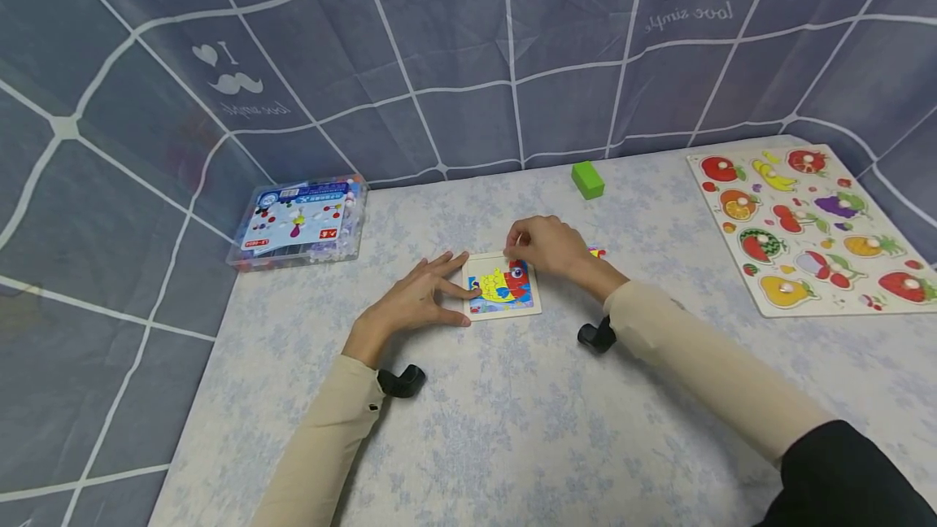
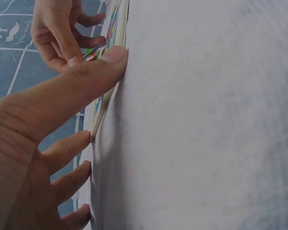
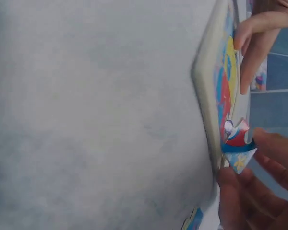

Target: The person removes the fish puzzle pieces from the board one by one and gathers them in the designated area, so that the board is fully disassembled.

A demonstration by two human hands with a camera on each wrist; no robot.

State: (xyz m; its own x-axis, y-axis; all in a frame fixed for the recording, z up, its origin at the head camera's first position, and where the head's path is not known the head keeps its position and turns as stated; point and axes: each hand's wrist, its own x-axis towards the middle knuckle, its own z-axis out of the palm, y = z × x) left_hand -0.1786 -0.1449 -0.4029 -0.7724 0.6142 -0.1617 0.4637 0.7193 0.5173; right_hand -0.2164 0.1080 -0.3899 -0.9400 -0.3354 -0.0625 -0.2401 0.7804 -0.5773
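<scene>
A small square jigsaw puzzle in a pale wooden frame [image 1: 505, 316] lies on the table, with a yellow, red and blue fish picture [image 1: 498, 286]. My left hand [image 1: 416, 296] rests at its left side, fingers spread and fairly straight; the thumb [image 2: 93, 72] presses along the frame's edge. Over the far right corner, my right hand [image 1: 551, 246] pinches a puzzle piece [image 3: 239, 146] between thumb and fingers. That piece is red, blue and white, held tilted close above the frame. Another loose puzzle piece [image 1: 598, 252] lies right of the frame, partly hidden by the right wrist.
A clear plastic box [image 1: 300, 222] with a printed label stands at the back left. A green block [image 1: 588, 180] lies near the back edge. On the right is a large fruit puzzle board [image 1: 812, 234]. A grey-blue curtain [image 1: 468, 47] hangs behind the table.
</scene>
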